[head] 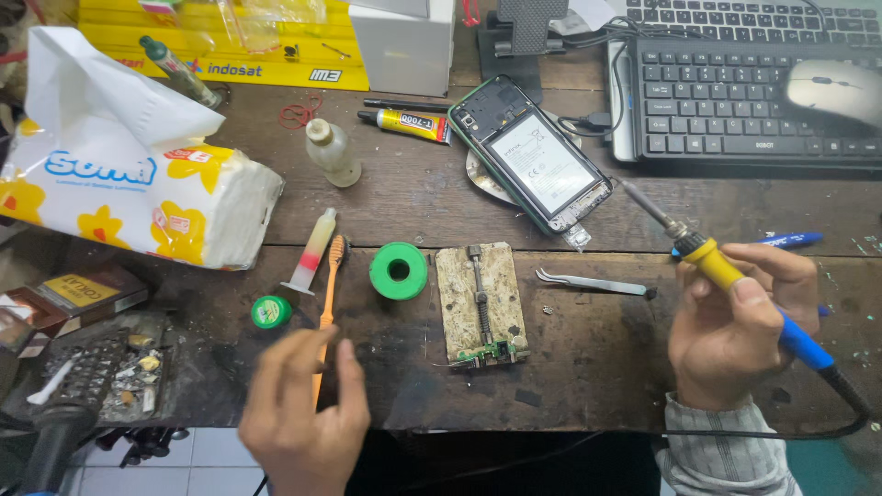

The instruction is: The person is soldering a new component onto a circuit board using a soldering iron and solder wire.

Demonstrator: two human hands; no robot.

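One right hand grips soldering iron; holder clamps board.

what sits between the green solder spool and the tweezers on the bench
In the head view, the board holder with a small circuit board clamped at its near end lies between the green solder spool and the tweezers.

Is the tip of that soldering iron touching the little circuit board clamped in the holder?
No. The right hand holds the soldering iron with its tip raised near the opened phone, well away from the small circuit board.
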